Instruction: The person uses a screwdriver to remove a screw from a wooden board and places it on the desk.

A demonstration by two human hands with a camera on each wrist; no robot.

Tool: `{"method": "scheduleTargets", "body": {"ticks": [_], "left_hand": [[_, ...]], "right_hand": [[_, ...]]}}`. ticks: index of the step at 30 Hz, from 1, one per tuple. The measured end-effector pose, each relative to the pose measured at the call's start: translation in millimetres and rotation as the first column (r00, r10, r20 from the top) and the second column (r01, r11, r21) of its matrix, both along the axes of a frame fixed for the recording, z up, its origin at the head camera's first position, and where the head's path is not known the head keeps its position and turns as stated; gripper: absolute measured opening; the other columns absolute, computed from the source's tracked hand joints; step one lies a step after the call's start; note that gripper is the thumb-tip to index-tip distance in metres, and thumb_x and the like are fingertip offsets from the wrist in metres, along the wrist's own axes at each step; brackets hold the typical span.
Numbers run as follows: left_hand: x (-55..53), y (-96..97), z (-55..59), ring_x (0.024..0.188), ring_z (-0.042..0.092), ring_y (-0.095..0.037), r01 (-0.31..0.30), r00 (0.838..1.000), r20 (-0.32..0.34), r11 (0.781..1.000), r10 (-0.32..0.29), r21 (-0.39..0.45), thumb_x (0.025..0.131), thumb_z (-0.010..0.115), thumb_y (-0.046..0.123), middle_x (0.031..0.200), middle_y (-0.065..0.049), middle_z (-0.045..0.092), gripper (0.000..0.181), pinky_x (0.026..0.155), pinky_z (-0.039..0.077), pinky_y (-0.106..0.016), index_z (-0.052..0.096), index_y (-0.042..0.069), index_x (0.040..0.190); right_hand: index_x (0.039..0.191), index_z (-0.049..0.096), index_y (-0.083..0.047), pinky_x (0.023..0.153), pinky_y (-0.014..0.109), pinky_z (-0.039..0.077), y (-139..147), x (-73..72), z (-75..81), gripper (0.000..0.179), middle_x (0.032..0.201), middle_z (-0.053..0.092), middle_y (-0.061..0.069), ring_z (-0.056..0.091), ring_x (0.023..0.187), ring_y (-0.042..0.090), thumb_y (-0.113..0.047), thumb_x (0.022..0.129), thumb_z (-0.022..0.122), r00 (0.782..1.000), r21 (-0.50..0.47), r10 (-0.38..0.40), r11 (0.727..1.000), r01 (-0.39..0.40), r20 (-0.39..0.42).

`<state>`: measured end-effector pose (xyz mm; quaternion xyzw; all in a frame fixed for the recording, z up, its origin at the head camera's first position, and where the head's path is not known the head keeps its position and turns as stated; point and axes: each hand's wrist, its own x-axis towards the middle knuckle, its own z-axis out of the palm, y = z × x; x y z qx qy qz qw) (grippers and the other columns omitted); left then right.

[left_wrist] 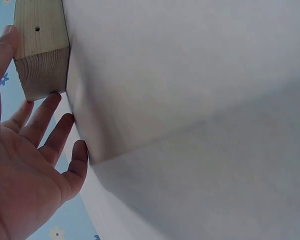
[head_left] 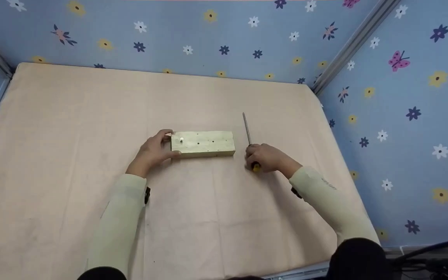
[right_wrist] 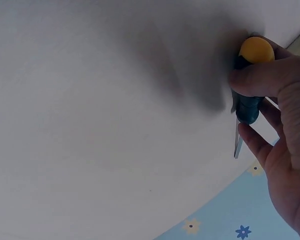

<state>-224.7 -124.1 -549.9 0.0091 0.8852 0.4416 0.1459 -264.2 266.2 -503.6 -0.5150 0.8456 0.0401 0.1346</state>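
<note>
A pale wooden block [head_left: 204, 144] lies lengthwise on the cloth, with several small dark holes in its top face. Near its left end a small screw [head_left: 181, 140] stands up from the wood. My left hand [head_left: 154, 151] holds that end, thumb along the near edge and fingers at the far corner; the left wrist view shows the end grain of the block [left_wrist: 42, 72] between thumb and fingertips. To the right of the block, my right hand [head_left: 266, 157] grips a screwdriver [head_left: 247, 128] by its dark handle with a yellow end [right_wrist: 256, 50]. Its shaft points away from me, apart from the block.
A cream cloth [head_left: 91, 116] with fold lines covers the table. Blue flowered walls [head_left: 192, 35] stand behind and to the right, joined by a grey metal post [head_left: 352, 42]. Dark cables [head_left: 434, 247] run at the lower right corner.
</note>
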Motion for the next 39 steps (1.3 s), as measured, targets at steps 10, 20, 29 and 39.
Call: {"method": "scheduleTargets", "body": {"ticks": [10, 20, 29, 39], "left_hand": [[-1.1, 0.0, 0.1, 0.133, 0.041, -0.034, 0.005, 1.0, 0.008, 1.0, -0.005, -0.019, 0.082, 0.074, 0.043, 0.143, -0.014, 0.047, 0.083, 0.112, 0.029, -0.053, 0.029, 0.021, 0.148], [-0.6, 0.9, 1.8, 0.135, 0.039, -0.035, 0.003, 1.0, 0.02, 1.0, -0.002, -0.023, 0.082, 0.073, 0.044, 0.144, -0.012, 0.047, 0.081, 0.112, 0.026, -0.055, 0.029, 0.025, 0.148], [0.8, 1.0, 1.2, 0.136, 0.037, -0.035, 0.002, 1.0, 0.013, 1.0, -0.002, -0.019, 0.082, 0.073, 0.045, 0.145, -0.012, 0.047, 0.082, 0.113, 0.024, -0.055, 0.029, 0.025, 0.148], [0.7, -0.5, -0.5, 0.137, 0.038, -0.034, -0.003, 1.0, 0.018, 1.0, 0.003, -0.011, 0.08, 0.075, 0.046, 0.145, -0.012, 0.047, 0.082, 0.113, 0.026, -0.054, 0.031, 0.026, 0.147]], "right_hand": [[0.087, 0.076, -0.016, 0.079, 0.04, 0.054, 4, -2.7, -2.2, 0.019, 0.097, 0.065, 0.003, 0.06, 0.095, 0.023, 0.002, 0.079, 0.074, 1.0, -0.086, 0.013, 0.996, -0.011, 0.015], [0.088, 0.077, -0.013, 0.085, 0.038, 0.052, 3, -7.3, 6.7, 0.021, 0.102, 0.068, 0.008, 0.061, 0.097, 0.024, 0.004, 0.078, 0.074, 1.0, -0.2, 0.019, 0.98, -0.015, 0.016], [0.093, 0.078, -0.013, 0.089, 0.04, 0.051, 2, -11.4, 18.6, 0.02, 0.106, 0.068, 0.007, 0.061, 0.103, 0.026, 0.0, 0.078, 0.076, 0.999, -0.282, -0.027, 0.959, 0.035, 0.033], [0.097, 0.077, -0.014, 0.089, 0.04, 0.053, 6, -12.4, 19.4, 0.017, 0.111, 0.068, 0.012, 0.063, 0.106, 0.027, -0.007, 0.082, 0.075, 0.996, -0.449, -0.085, 0.891, 0.068, -0.017]]}}
